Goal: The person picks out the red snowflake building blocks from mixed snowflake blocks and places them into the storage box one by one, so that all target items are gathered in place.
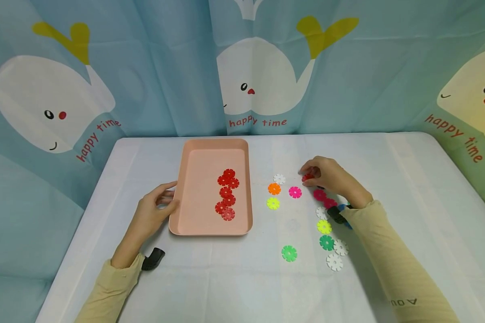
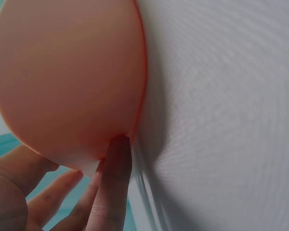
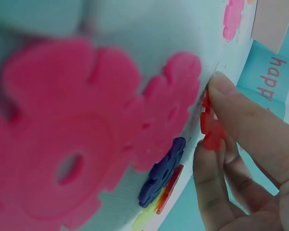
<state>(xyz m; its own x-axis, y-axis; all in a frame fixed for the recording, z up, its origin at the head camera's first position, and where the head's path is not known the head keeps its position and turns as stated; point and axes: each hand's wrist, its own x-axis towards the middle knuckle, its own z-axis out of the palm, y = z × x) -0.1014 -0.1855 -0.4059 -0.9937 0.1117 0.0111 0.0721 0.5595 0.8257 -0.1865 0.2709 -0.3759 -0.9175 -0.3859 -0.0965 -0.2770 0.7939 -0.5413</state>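
My left hand (image 1: pixel 155 208) holds the left edge of a pink tray (image 1: pixel 179 166), with thumb and fingers against its side. In the left wrist view, fingertips press the tray wall (image 2: pixel 67 77) close to the tabletop. Several red notched plastic discs (image 1: pixel 227 199) lie inside the tray, to the right of its middle. Over at the right, my right hand (image 1: pixel 331 177) pinches a red notched disc (image 3: pixel 212 130) between thumb and fingers. Two deep-pink discs (image 1: pixel 319 194) lie just below that hand. A dark blue disc (image 3: pixel 163 172) shows near them in the right wrist view.
Between tray and right hand lie a white (image 1: pixel 279 179), an orange (image 1: pixel 274 189), a yellow (image 1: pixel 273 203) and a pink disc (image 1: pixel 295 192). A green disc (image 1: pixel 289 253) sits nearer the front. More discs (image 1: pixel 324 227) lie beside the right forearm. A whale-print curtain (image 1: pixel 161 67) hangs behind the table.
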